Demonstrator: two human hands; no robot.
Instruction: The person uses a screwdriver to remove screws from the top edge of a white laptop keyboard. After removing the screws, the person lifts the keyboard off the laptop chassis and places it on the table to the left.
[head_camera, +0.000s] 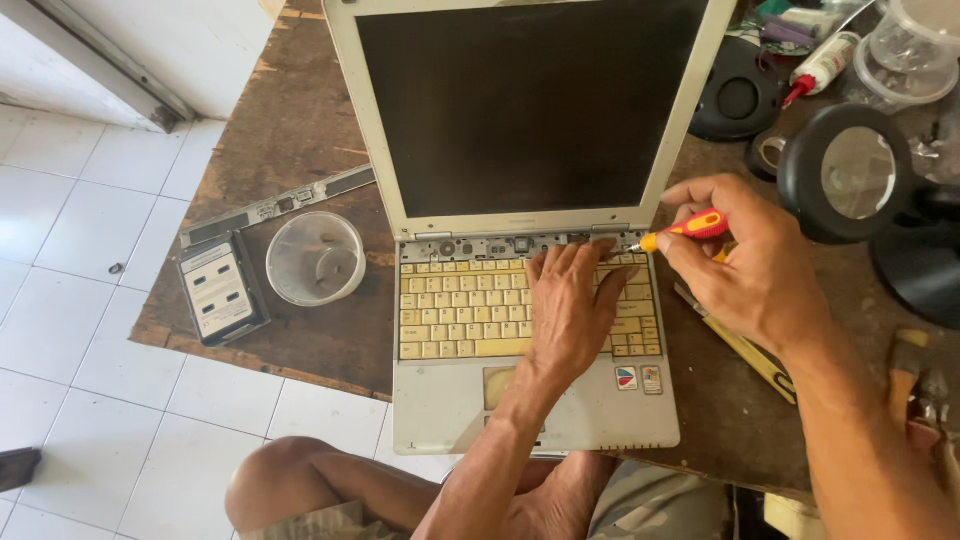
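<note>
Head view is showing the left hand (568, 305) lying flat, grip released, on the laptop (530, 300) keyboard on the counter (300, 130); the right hand (750, 265) is grasping a screwdriver (690, 228), working at the hinge strip; steadiness seems needed.

One laptop (520, 200), one screwdriver (685, 229), two hands, one clear cup (315, 258), one magnifier (850, 172).

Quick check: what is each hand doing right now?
Left hand: open, flat on the laptop keyboard, holding nothing.
Right hand: closed on a red-and-yellow screwdriver, tip at the hinge strip.
</note>
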